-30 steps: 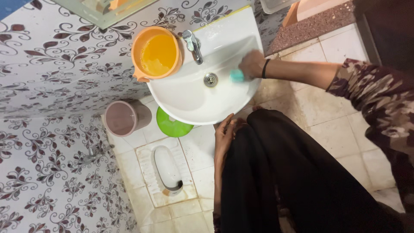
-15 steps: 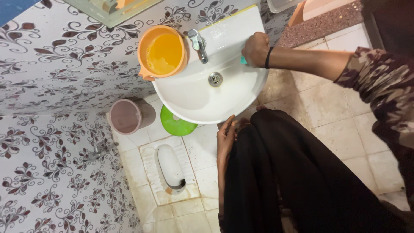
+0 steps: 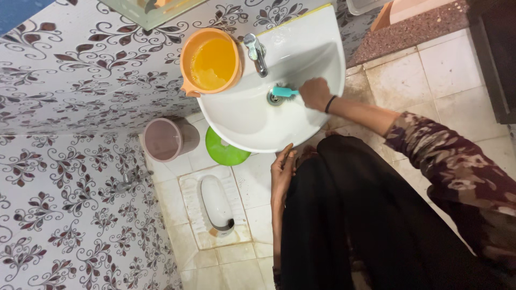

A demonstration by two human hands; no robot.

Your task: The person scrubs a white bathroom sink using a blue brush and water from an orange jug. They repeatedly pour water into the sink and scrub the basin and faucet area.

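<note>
- In the white sink (image 3: pixel 301 53), close to the drain (image 3: pixel 274 98), the right hand (image 3: pixel 315 93) is closing in a fist around the handle of a teal brush (image 3: pixel 284 92), whose bristled head is pointing toward the drain and resting on or just above the bowl.
- The brush is looking light and stiff, a small plastic thing; the handle end is where the fingers are wrapping it, and that seems the sound place to hold it, since the head is likely wet and slippery.
- The sink is looking hard, smooth and probably slick; being fixed to the wall, it is not something to lift, only to press against.
- Below the sink's front rim, the left hand (image 3: pixel 282 172) is hanging open with fingers straight, gripping nothing, its tips near the rim and its side against dark clothing.
- Beside the tap (image 3: pixel 256 52), an orange jug (image 3: pixel 210 62) is standing on the sink's ledge, holding yellowish liquid.
- On the tiled floor, a pink bin (image 3: pixel 166 139) and a round green lid (image 3: pixel 226 150) are sitting under the sink.
</note>
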